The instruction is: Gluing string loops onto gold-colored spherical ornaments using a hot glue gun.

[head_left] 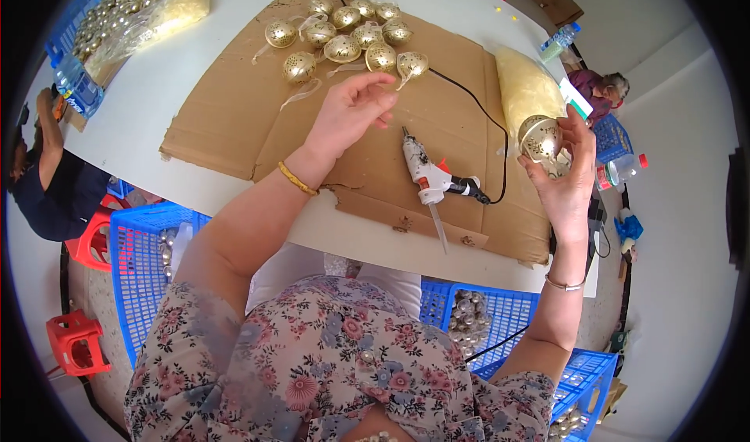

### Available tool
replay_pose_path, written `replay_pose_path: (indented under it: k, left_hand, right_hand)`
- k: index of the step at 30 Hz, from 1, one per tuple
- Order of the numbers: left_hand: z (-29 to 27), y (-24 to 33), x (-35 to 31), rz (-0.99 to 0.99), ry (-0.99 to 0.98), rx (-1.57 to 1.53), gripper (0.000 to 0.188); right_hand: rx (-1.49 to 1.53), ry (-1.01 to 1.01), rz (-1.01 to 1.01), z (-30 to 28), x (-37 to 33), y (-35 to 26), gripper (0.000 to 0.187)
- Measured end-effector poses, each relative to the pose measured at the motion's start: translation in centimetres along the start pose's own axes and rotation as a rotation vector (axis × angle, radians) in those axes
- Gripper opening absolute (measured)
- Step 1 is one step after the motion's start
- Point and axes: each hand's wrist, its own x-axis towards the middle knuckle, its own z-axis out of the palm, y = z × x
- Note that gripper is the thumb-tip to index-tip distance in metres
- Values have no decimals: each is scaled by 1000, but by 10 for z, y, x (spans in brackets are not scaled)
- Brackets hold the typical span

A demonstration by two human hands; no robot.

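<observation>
My right hand (572, 169) is closed on a shiny gold ball ornament (539, 136) with a cut-out pattern, raised over the right side of the table. Over the middle of the cardboard, my left hand (351, 112) has loosely bent fingers, apart, with nothing visible between them. Just past its fingertips lies another gold ball ornament (412, 65) with a pale ribbon. Several similar ornaments (342, 49) are grouped on the far part of the cardboard sheet (226, 122). Between my hands a white glue gun (426, 169) rests on the cardboard, a glue stick poking from its rear.
A black cord (492, 118) runs across the cardboard from the glue gun. A bag of yellowish glue sticks (523, 90) lies at the right. Bottles, including a blue-labelled one (76, 87), stand at the table's edges. Blue crates (137, 286) flank me. Other people sit at both sides.
</observation>
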Motion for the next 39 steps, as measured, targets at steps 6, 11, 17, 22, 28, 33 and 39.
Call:
replay_pose_path:
  k: [6,11,17,22,28,33,39]
  left_hand:
    - [17,13,-11,-144,-350,-174,48]
    - [9,5,-8,-257,-446,-286,49]
    - [5,8,-4,-152,-231,-427,42]
    - [10,11,-5,-84,-143,-515,53]
    - [12,7,-5,-82,-183,-501,56]
    - [13,7,-6,-140,-251,-515,52]
    - [11,3,-7,-147,-296,-441,49]
  right_hand:
    - [100,-186,-131,35,0,-43,86]
    - [249,-236,-290,75,18,-58,86]
    - [312,-156,-196,83,23,-53,100]
    - [611,-262,102,88,19,-54,102]
    - [634,-280,119,96,12,-52,97]
    - [569,-207,195,91,9,-48,75]
    - [604,-124,145,89,9,-36,23]
